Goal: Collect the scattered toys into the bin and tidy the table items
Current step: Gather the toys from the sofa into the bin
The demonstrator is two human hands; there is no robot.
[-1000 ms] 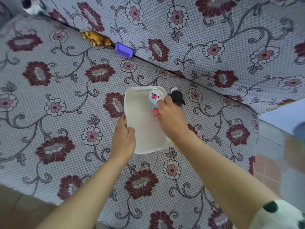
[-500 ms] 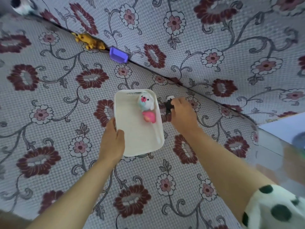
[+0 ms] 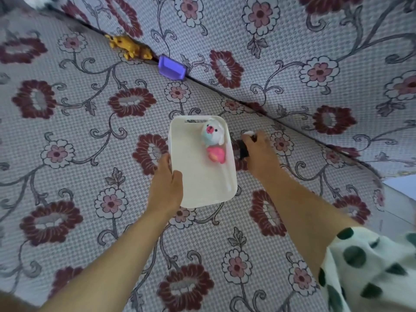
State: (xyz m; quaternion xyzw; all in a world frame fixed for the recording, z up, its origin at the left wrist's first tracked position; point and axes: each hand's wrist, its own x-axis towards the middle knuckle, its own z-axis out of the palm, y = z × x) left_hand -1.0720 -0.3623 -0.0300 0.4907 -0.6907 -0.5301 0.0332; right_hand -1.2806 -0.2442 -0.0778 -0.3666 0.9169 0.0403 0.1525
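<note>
The fingers point(image 3: 261, 135) of the right hand point(image 3: 258, 154) are curled narrow around a small black toy point(image 3: 243, 150), with a white bit of it showing at their tips. The toy sits just beside the bin point(image 3: 195, 176), at the bin's 3 o'clock, low against the sofa seat point(image 3: 90, 154); whether it has left the fabric I cannot tell. It looks light and soft, so it should squash a little and not slip. A hold round its middle seems right, and it likely needs only a short lift over the rim.

The left hand point(image 3: 165, 183) grips the bin's rim at about 8 o'clock, thumb over the edge and inside, steadying it. The bin is white, stiff plastic, shallow, and probably light enough to slide on the cloth if bumped.

Inside it, toward 1 o'clock, lies a plush bear point(image 3: 212, 136) with a pink lower part, touching the right wall.

Further out, in the crease where seat meets backrest, a yellow toy point(image 3: 130, 48) lies at 11 o'clock from the bin and a purple block point(image 3: 172, 68) close to 12 o'clock, near each other and well apart from the bin. The block looks hard and smooth; I would take it by its long sides.
</note>
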